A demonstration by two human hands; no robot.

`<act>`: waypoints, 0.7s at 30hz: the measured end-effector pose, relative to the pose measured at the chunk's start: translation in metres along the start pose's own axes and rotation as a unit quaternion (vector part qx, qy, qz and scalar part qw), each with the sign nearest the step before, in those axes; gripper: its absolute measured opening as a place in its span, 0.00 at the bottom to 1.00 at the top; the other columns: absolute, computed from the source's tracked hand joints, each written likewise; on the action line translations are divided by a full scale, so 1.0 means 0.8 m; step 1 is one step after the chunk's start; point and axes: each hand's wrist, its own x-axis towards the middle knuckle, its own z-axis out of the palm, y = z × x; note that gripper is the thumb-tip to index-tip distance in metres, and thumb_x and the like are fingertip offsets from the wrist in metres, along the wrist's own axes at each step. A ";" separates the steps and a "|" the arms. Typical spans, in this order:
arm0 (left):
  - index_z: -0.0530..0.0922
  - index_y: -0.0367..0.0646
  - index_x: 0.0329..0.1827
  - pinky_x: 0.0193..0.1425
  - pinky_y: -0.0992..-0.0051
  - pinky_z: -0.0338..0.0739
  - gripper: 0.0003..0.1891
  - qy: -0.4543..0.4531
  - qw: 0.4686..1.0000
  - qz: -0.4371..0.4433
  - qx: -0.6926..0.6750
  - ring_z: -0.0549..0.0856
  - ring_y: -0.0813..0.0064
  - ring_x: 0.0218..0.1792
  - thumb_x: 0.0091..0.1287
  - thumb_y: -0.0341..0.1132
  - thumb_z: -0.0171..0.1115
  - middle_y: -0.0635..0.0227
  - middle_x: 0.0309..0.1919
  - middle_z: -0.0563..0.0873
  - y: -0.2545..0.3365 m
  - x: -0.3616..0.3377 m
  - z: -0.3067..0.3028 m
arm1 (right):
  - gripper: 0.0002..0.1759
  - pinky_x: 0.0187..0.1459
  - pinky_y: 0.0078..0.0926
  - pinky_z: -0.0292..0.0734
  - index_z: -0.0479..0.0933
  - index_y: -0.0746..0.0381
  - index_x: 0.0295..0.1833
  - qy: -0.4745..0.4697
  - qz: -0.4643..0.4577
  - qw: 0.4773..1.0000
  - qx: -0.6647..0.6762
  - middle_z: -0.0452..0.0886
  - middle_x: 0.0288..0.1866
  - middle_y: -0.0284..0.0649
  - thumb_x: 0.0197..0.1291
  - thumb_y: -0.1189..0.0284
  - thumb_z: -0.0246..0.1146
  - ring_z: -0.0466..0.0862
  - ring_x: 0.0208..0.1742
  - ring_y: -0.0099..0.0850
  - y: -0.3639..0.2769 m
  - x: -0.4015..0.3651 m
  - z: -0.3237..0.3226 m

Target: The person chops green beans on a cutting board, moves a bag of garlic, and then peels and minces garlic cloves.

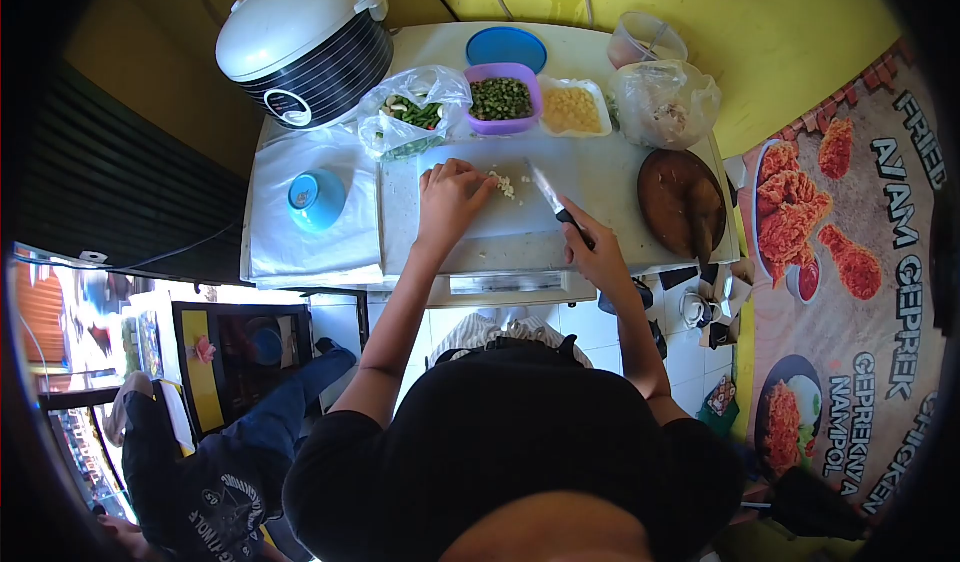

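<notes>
While my right hand (594, 242) grips the knife (547, 192), my left hand (452, 194) half-curls beside white pieces (507, 188). I cannot tell its hold.

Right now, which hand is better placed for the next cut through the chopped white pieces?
Probably the right hand: it holds the knife, with the blade just beside the chopped white pieces. The left hand has curled fingers at their other side, so it seems better suited to steadying.
</notes>
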 end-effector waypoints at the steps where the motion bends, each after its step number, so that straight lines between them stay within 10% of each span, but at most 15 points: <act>1: 0.88 0.49 0.36 0.55 0.64 0.69 0.10 -0.001 1.000 -0.008 -0.005 0.80 0.64 0.47 0.61 0.44 0.69 0.66 0.42 0.83 0.001 0.000 -0.004 | 0.26 0.27 0.17 0.67 0.67 0.49 0.74 0.017 0.000 1.000 0.010 0.69 0.21 0.27 0.72 0.73 0.55 0.69 0.22 0.16 0.003 -0.001 -0.005; 21: 0.86 0.54 0.34 0.58 0.64 0.68 0.04 -0.086 0.986 0.142 0.001 0.79 0.68 0.50 0.57 0.40 0.69 0.72 0.44 0.82 0.022 0.043 0.020 | 0.25 0.18 0.13 0.59 0.66 0.46 0.75 0.030 0.011 0.998 0.048 0.72 0.21 0.29 0.74 0.65 0.55 0.65 0.18 0.14 0.044 -0.019 -0.010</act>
